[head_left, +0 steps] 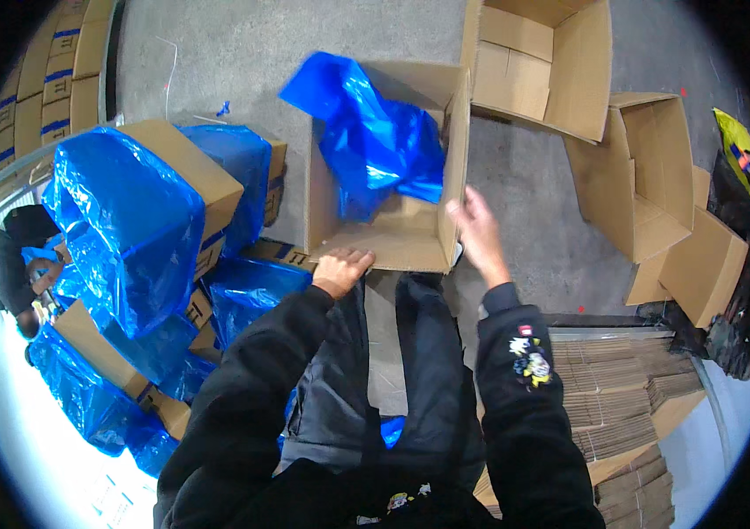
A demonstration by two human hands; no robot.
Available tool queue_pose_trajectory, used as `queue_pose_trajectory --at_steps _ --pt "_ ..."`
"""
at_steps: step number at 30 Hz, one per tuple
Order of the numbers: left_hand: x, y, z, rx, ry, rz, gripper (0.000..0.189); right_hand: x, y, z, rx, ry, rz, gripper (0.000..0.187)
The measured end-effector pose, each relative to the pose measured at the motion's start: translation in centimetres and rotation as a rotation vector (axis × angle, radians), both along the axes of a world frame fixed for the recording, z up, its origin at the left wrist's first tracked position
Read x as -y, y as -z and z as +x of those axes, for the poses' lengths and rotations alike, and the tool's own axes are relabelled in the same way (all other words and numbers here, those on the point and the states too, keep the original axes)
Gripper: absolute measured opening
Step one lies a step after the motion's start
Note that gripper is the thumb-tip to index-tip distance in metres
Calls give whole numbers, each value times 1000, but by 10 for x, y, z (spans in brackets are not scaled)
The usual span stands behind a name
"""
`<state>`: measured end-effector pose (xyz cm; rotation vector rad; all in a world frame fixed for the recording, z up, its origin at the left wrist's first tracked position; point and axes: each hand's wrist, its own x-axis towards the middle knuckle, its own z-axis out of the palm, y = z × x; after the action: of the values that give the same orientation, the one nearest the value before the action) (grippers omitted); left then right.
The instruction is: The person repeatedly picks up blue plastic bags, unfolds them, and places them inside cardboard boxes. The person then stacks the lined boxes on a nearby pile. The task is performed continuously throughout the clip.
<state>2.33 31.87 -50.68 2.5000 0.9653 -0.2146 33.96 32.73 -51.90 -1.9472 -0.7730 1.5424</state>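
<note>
An open cardboard box (pixel 385 250) stands before me, its mouth facing up. A crumpled blue plastic bag (pixel 381 142) lies partly inside it and sticks out over the far left rim. My left hand (pixel 343 270) is on the box's near edge at the left corner, fingers curled over the rim. My right hand (pixel 477 231) is at the right wall, its fingertips at the outer side near the rim; whether they touch the cardboard is hard to tell. Its fingers are apart, with nothing seen in them.
Cardboard boxes covered with blue plastic (pixel 130 225) are piled at the left, a person (pixel 27 264) beyond them. Open cardboard boxes (pixel 547 66) stand at the upper right and right. Bundled flat cardboard (pixel 606 397) is stacked at the lower right. More boxes (pixel 51 73) fill the upper left.
</note>
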Motion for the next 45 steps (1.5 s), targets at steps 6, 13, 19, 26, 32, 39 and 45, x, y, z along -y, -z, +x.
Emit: queue_pose_trajectory --at_steps 6,13,19,26,32,39,45 --pt "72 44 -12 -153 -181 -515 60 74 48 -49 531 -324 -159 43" --pt "-18 79 40 440 -1155 -566 101 107 58 -75 485 -263 -171 32" --pt "-99 126 65 325 -1402 -310 100 109 40 -93 481 -262 -234 38" --pt "-82 88 48 686 -1045 -498 34 70 -33 -94 541 196 177 55" --pt "-46 -36 31 1114 -1345 -1375 26 22 -85 -111 329 -439 373 101" --pt "-110 -64 20 1016 -1409 -1752 32 35 -118 -113 -66 -284 369 103" --pt "-119 -55 28 925 -1380 -1736 27 32 -89 -123 533 -274 630 38"
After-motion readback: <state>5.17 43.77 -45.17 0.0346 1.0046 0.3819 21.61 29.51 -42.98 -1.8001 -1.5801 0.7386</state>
